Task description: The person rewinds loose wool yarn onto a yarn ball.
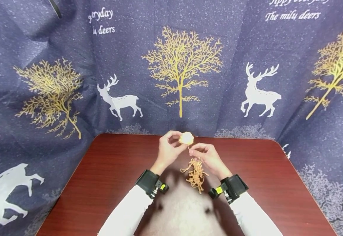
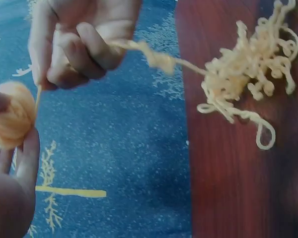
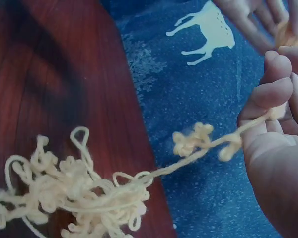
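Observation:
A small pale yellow ball of yarn (image 1: 186,138) is gripped between the thumb and fingers of my left hand (image 1: 168,149). Close beside it, my right hand (image 1: 207,156) pinches the strand (image 2: 38,105) that leads off the ball. From the right hand's curled fingers the yarn runs on, kinked and knotted, to a tangled heap of loose yarn (image 1: 196,175). In the right wrist view this heap (image 3: 79,191) shows many small loops and curls. Both hands are raised over the far part of the table.
The reddish-brown wooden table (image 1: 115,170) reaches to a dark blue curtain (image 1: 206,121) printed with trees and deer, which hangs behind and at both sides. Each wrist wears a black band with a small camera (image 1: 151,184).

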The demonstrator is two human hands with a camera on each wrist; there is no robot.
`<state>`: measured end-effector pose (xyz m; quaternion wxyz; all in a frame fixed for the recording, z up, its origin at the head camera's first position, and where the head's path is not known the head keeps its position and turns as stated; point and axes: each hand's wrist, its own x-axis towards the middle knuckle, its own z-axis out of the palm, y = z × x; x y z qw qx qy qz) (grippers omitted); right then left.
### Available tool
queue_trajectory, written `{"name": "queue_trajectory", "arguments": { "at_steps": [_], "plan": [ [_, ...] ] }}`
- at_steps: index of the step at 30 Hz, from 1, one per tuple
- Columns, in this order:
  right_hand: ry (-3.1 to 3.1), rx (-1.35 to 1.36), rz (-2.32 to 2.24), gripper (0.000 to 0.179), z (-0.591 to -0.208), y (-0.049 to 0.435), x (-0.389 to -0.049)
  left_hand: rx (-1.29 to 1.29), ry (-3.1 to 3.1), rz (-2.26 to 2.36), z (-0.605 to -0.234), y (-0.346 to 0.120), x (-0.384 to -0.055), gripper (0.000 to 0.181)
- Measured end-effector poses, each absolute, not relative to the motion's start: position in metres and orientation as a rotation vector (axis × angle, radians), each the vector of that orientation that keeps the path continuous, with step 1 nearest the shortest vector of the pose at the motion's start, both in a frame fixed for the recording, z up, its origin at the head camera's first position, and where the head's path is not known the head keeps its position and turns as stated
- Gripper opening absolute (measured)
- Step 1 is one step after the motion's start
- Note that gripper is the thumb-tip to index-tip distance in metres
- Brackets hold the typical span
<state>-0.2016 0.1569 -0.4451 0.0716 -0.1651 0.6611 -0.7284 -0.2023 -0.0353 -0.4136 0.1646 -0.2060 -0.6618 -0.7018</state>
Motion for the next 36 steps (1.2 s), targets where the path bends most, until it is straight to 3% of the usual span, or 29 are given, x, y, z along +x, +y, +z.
{"name": "queue_trajectory", "arguments": {
  "at_steps": [5,13,25,36],
  "plan": [
    [2.207,-0.553,-2.048,0.014,-0.440,0.160,-0.196,-0.543,-2.057,-1.624,-0.425,-0.038,-0.209,0.037],
    [2.355,-0.605,-1.944,0.013,-0.424,0.161,-0.197,-0.758,-2.425,-1.086,-0.440,-0.046,-0.207,0.038],
    [2.112,-0.521,-2.209,0.014,-0.401,0.164,-0.213,-1.164,-2.496,-1.257,-0.440,-0.043,-0.189,0.035],
    [1.975,-0.471,-2.239,0.010,-0.426,0.162,-0.218,-1.201,-2.140,-1.669,-0.413,-0.036,-0.174,0.042]
  ]
}}
